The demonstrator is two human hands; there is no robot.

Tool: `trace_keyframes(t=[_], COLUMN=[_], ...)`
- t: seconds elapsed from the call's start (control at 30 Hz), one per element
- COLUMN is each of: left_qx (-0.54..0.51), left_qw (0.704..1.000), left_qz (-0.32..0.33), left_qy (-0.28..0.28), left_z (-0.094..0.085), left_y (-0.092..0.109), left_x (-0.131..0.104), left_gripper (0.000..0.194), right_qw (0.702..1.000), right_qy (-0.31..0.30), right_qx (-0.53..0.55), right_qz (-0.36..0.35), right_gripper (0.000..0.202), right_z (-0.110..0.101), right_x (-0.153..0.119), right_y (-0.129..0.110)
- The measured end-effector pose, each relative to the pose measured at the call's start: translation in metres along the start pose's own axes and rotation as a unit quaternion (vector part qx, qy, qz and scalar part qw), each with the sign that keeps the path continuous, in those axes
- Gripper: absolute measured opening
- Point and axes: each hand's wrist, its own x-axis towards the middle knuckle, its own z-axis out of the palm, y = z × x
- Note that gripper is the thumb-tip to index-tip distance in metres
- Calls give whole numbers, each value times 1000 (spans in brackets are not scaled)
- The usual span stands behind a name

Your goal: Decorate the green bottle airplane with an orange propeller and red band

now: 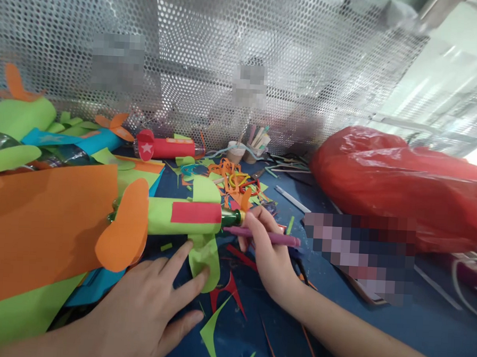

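A bottle wrapped in green paper lies sideways before me, with a red strip on it, green wings above and below, and an orange tail piece at its left end. The fingers of my left hand are spread, two of them on the lower green wing. My right hand holds a purple marker across its fingers, and its fingertips are at the bottle's yellowish neck end, beside a small orange piece.
Orange and green sheets lie at left, with finished paper-covered bottles behind. Scissors and paper scraps lie beyond the bottle, near cups of sticks. A red plastic bag bulges at right. A perforated metal panel stands behind.
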Motion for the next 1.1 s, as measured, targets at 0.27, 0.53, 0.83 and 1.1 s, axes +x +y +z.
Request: trace_keyframes(t=[0.27,0.53,0.83,1.1], left_qx=[43,14,-194,-509], left_qw=[999,998,973,826], left_qz=[8,21,-76,-241], left_qy=[27,-63,-97,11], left_z=[-8,-47,-74,-56], left_y=[1,11,-27,-28], left_x=[1,43,76,77], left_gripper=[39,23,40,50], right_qw=[996,987,990,994], right_qy=[74,89,73,-2], right_qx=[48,-65,-33,12], right_qz=[-13,-118,-120,-107], right_gripper=[25,19,20,20], right_z=[0,-2,-1,1], right_x=[1,-5,-6,-10], right_y=[2,-5,-3,-11])
